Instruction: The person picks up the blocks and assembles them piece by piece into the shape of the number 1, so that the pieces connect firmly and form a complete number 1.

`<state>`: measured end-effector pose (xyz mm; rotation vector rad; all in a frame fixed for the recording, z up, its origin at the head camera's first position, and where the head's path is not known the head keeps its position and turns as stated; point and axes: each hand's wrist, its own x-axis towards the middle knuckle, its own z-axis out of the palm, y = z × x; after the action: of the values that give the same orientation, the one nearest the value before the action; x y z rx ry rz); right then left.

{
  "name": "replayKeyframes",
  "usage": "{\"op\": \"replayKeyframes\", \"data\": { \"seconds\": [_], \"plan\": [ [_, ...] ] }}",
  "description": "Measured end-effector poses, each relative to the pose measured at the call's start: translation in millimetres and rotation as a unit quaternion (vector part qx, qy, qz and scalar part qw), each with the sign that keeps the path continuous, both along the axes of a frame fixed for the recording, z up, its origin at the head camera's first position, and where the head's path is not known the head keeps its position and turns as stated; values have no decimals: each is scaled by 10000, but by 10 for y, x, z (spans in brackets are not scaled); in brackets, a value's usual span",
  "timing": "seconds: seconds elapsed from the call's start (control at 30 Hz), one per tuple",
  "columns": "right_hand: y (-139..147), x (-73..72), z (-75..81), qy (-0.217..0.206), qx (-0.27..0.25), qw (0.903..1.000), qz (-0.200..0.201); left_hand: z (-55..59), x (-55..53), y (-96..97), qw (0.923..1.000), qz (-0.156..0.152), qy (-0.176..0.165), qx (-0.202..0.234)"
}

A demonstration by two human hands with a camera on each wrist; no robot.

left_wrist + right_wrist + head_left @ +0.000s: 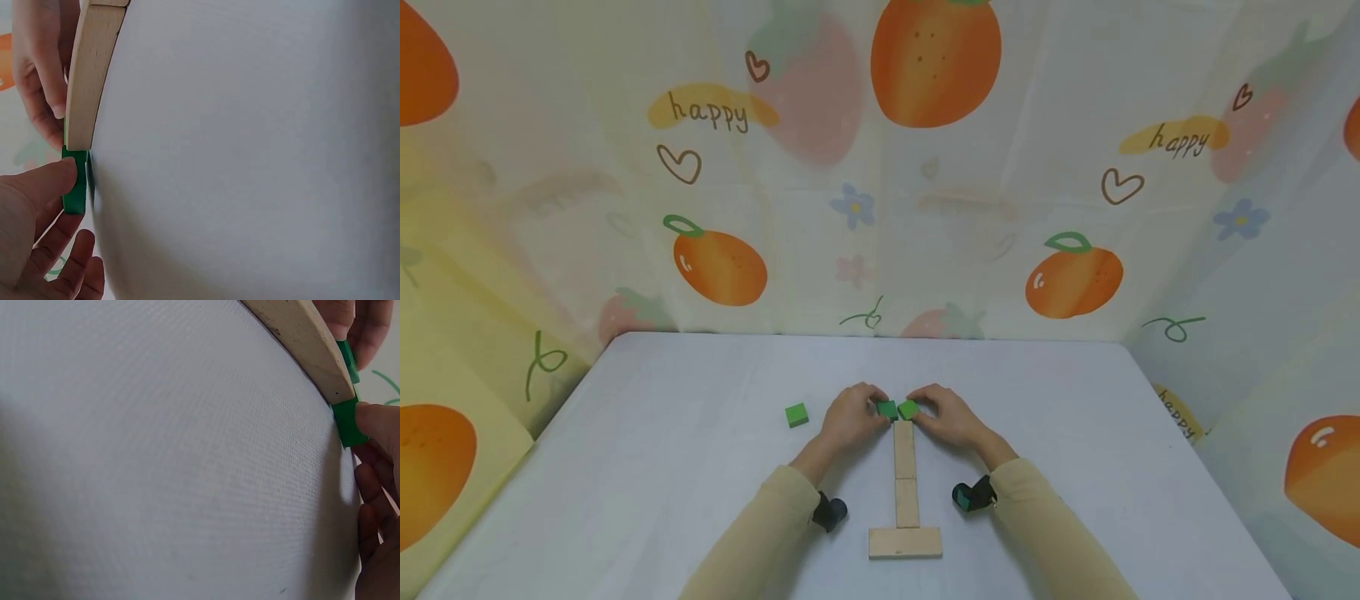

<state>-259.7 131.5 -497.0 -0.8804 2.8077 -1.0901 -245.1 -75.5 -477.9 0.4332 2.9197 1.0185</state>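
Between thumb and fingers, my left hand [852, 417] pinches a green block [887, 410] at the far end of a line of wooden blocks. From the other side my right hand [953, 418] pinches another green block [908, 409], tilted slightly beside the first. In the left wrist view, the green block [75, 190] sits under my left thumb, right at the end of a wooden block [95, 75]. My right thumb lies over its green block [347, 427] in the right wrist view, close to the wood's end.
Two wooden blocks, a far one [904, 450] and a near one [907, 503], lie end to end. A crosswise wooden block [905, 543] lies at their near end. A loose green block [797, 415] rests left of my left hand on the white table [647, 467].
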Motion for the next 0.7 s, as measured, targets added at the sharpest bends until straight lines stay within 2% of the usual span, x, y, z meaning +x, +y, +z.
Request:
{"op": "replayKeyframes", "data": {
  "seconds": [0.33,0.7],
  "plan": [
    [1,12,7,-30,27,10000,-43,-54,28,21,9999,-11,133,66],
    [-2,8,2,-31,20,10000,-87,-14,40,0,10000,-75,-39,14]
  ]
}}
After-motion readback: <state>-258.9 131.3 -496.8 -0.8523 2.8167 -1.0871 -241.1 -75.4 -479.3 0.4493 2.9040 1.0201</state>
